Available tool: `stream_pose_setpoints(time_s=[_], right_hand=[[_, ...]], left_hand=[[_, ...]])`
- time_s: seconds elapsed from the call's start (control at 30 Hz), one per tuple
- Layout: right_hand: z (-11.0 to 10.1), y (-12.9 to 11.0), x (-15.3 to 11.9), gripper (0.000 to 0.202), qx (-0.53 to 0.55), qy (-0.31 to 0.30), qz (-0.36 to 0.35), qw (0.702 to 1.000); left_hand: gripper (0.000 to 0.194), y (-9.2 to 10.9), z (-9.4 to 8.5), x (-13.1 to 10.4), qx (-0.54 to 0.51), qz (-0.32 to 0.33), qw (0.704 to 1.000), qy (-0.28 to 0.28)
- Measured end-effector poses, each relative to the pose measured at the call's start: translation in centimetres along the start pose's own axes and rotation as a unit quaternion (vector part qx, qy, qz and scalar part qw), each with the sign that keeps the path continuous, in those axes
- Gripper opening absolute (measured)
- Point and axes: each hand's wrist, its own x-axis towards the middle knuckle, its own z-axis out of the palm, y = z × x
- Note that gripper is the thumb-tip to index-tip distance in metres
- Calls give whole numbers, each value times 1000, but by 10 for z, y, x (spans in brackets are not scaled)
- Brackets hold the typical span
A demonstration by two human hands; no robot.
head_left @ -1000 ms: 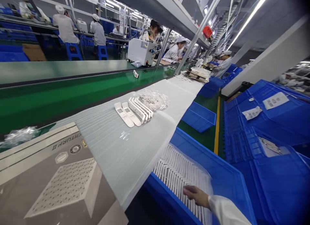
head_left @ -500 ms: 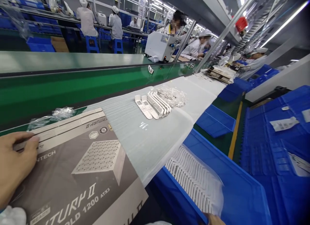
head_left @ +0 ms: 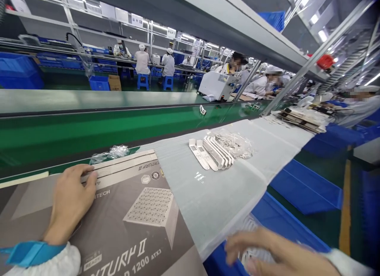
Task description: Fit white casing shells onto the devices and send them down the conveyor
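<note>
My left hand point(head_left: 74, 193) lies on a flat grey printed cardboard box point(head_left: 118, 228), its bent fingers and thumb gripping near the slotted upper edge. Lettering and a picture of a perforated block cover the cardboard. Blurred by motion, my right hand point(head_left: 261, 246) hovers over a blue bin point(head_left: 297, 220) at the lower right, its fingers pointing left. White strips point(head_left: 251, 224) in a clear bag show behind it; whether a piece is between its fingers I cannot make out. Beyond the cardboard, several folded white card pieces point(head_left: 212, 153) lie in a row on a white-covered bench point(head_left: 190, 204).
A clear plastic bag point(head_left: 237, 145) of small parts sits beside the row. Crumpled film point(head_left: 118, 151) lies at the cardboard's far edge. Past the bench runs a green conveyor belt point(head_left: 89, 129), with a white machine point(head_left: 216, 86) beyond. Co-workers sit farther back.
The view has turned left, so the cardboard and bench sit farther right. My right hand has risen out of the blue bin. My left hand keeps its place on the cardboard.
</note>
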Motion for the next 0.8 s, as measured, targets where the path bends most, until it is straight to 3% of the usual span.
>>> stream_pose_setpoints(time_s=[0.07, 0.1, 0.13, 0.2, 0.3, 0.37, 0.47, 0.57, 0.7, 0.8], right_hand=[[-26, -38, 39, 35, -40, -32, -62, 997], [-36, -46, 60, 34, -85, 3, -83, 993], [-45, -48, 83, 33, -146, 68, -78, 984], [-56, -41, 128, 30, -275, 200, -2, 940], [-67, -31, 181, 29, -335, 260, 48, 904], [-70, -31, 203, 34, -353, 283, 69, 889], [-72, -36, 217, 42, -380, 332, 120, 855], [-68, -36, 220, 38, -398, 325, 135, 847], [-54, -43, 219, 31, -419, 284, 106, 856], [-36, -67, 221, 29, -426, 279, 46, 860]], left_hand=[[26, -1, 0, -1, -14, 5, 1000, 2], [27, -2, 0, -1, -20, 6, 1000, 4], [29, -4, 1, -2, -24, 7, 1000, 5], [31, -7, 3, -2, -35, 10, 999, 9], [33, -12, 7, -1, -56, 6, 998, 17], [33, -13, 9, 0, -67, -1, 997, 24], [35, -13, 11, 0, -79, -9, 996, 39], [35, -12, 12, 0, -89, -9, 995, 52], [34, -12, 15, -1, -93, -7, 994, 58], [33, -13, 17, -2, -94, -4, 994, 58]])
